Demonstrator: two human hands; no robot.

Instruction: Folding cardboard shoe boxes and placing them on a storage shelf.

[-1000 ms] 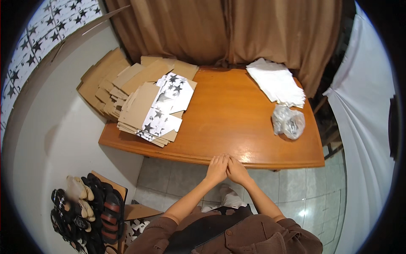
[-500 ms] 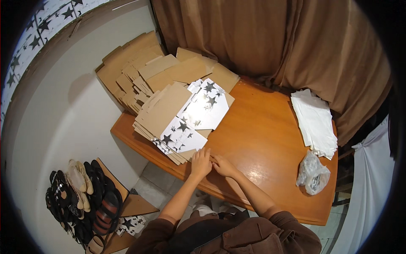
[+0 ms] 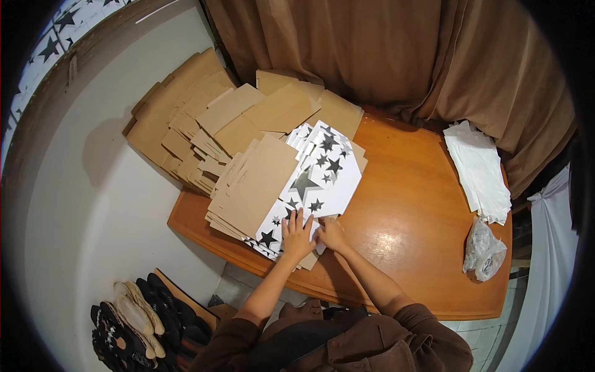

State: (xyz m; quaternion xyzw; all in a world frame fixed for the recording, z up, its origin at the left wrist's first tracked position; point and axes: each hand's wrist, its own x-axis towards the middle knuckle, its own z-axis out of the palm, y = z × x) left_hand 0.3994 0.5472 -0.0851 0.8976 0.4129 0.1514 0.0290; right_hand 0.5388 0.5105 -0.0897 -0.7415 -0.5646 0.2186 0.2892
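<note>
A fanned stack of flat cardboard sheets (image 3: 257,186) lies on the left half of a wooden table (image 3: 409,211). The top sheets are white with black stars (image 3: 322,177). My left hand (image 3: 296,234) rests flat with spread fingers on the near end of a star-printed sheet. My right hand (image 3: 333,234) touches the near edge of the same stack, fingers curled at its corner. Whether it grips a sheet I cannot make out.
More plain brown flat cartons (image 3: 186,118) lean against the white wall behind the stack. A pile of white paper sheets (image 3: 480,170) and a clear plastic bag (image 3: 485,251) lie at the table's right end. Brown curtains (image 3: 396,56) hang behind. Shoes (image 3: 133,322) sit on the floor at left.
My hands were clasped together over the table's near edge; they moved left and forward and now rest on the star-printed sheets. The view has swung left.
</note>
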